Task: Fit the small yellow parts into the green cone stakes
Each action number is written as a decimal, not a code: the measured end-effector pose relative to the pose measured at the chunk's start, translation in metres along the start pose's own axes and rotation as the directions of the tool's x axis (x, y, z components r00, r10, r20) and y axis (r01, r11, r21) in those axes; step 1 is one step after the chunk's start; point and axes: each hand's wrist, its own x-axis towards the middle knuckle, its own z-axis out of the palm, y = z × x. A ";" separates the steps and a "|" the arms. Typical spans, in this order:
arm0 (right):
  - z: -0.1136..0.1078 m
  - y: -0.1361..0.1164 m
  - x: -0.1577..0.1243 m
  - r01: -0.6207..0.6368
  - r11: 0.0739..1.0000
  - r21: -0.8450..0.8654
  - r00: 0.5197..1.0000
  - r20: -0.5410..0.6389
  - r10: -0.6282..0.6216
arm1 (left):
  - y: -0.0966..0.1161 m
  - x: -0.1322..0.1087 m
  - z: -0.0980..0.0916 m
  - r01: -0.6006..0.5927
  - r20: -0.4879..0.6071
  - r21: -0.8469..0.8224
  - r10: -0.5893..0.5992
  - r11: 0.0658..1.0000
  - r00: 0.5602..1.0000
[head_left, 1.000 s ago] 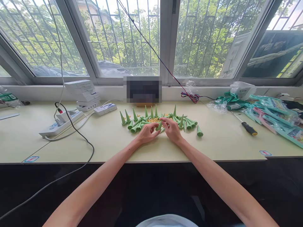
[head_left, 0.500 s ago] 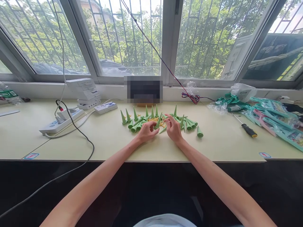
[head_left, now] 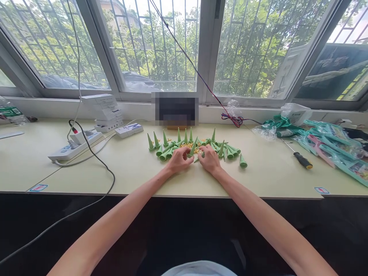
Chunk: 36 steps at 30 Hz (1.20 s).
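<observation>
A green cone (head_left: 193, 147) stands tip up in my left hand (head_left: 178, 161), pinched near its base between thumb and fingers. Close to its right, my right hand (head_left: 211, 159) has its thumb and fingers curled together low over the table; anything between them is too small to make out. Small yellow pieces (head_left: 186, 145) lie in a loose heap just beyond both hands. Around the heap are several more green cones, some upright like the cone (head_left: 151, 142) at the left, others on their sides like the cone (head_left: 243, 161) at the right.
At left on the pale table (head_left: 258, 178) lie a white power strip (head_left: 64, 152), a black cable (head_left: 107, 168) and stacked white boxes (head_left: 106, 111). A screwdriver (head_left: 301, 159) and teal plastic packages (head_left: 333, 142) are at right. A blurred dark object (head_left: 176, 109) stands behind the cones.
My right hand has lowered, and its raised fingers have curled down toward the yellow pieces. My left hand still holds the cone in the same place.
</observation>
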 end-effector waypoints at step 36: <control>-0.005 -0.005 0.000 -0.042 0.999 -0.033 0.984 0.171 0.047 | -0.006 -0.001 0.002 -0.042 -0.002 0.027 0.042 0.999 0.999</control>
